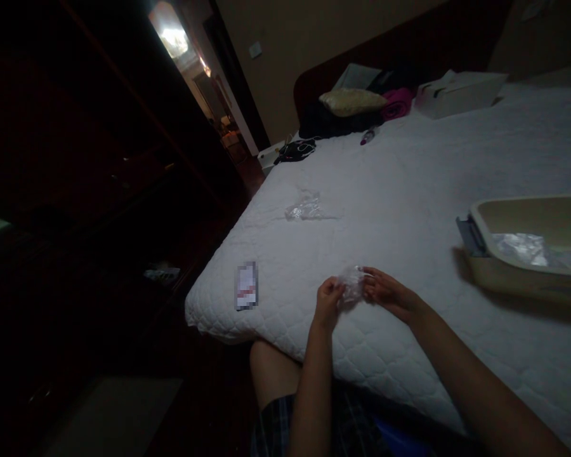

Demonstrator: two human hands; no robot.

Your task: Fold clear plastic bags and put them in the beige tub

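Observation:
Between my two hands, just above the white quilted bed (385, 209), is a small crumpled clear plastic bag (351, 284). My left hand (329, 299) pinches its left side with thumb and fingers. On the other side, the curled fingers of my right hand (385, 289) hold the bag's right edge. Farther up the bed another clear plastic bag (305, 207) lies flat. To the left of my hands rests a phone (246, 285), its screen blurred out.
A beige plastic bin (514, 270) with a grey handle stands at the right, clear plastic inside it. Toward the headboard are a white box (461, 94), a pillow (352, 101), a pink rolled cloth (397, 105), a small bottle (368, 136) and a dark cloth item (295, 151).

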